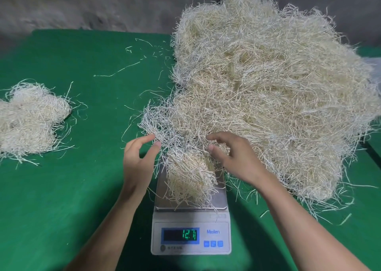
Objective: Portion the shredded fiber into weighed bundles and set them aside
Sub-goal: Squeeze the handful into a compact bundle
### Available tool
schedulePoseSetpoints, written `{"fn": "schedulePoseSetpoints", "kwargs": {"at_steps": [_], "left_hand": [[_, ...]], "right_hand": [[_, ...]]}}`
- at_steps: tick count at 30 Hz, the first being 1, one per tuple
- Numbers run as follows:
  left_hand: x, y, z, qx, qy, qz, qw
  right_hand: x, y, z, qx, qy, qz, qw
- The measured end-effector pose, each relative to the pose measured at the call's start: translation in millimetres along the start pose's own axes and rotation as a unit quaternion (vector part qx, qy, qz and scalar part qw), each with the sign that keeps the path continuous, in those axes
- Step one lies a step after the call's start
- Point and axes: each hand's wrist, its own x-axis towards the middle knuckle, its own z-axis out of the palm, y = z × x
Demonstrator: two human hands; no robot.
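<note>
From my head view, I am mid-weighing: a tuft of fibre sits on the pan of the scale, its display lit. The big heap lies behind and right of the scale, and finished bundles lie well left of it on the desk. My left hand is spread, its fingertips touching strands behind the scale. My right hand is half-curled, thumb and fingers apart among the fibre. Next, I judge, I must pinch off a little and trim the load.
</note>
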Motion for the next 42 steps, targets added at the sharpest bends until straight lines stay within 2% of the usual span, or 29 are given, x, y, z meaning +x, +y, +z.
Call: {"fn": "schedulePoseSetpoints", "kwargs": {"at_steps": [26,28,32,34,36,39,42], "left_hand": [[-1,-9,2,-0.019,-0.021,-0.032,0.999],[1,-16,3,-0.015,-0.027,-0.041,0.999],[6,-35,12,0.019,-0.064,-0.070,0.995],[10,-46,16,0.059,-0.095,-0.114,0.987],[14,-54,19,0.133,-0.102,-0.192,0.967],[17,-61,15,0.176,-0.068,-0.249,0.950],[19,-55,8,0.094,-0.051,-0.239,0.965]], "right_hand": [[3,4,6,0.004,0.001,-0.006,1.000],[4,6,11,-0.010,-0.034,-0.016,0.999],[1,9,39,-0.096,-0.158,-0.032,0.982],[-3,10,58,-0.144,-0.180,-0.046,0.972],[-7,13,74,-0.180,-0.190,-0.046,0.964],[-9,18,85,-0.175,-0.152,-0.024,0.972],[7,8,75,-0.038,-0.045,0.006,0.998]]}}
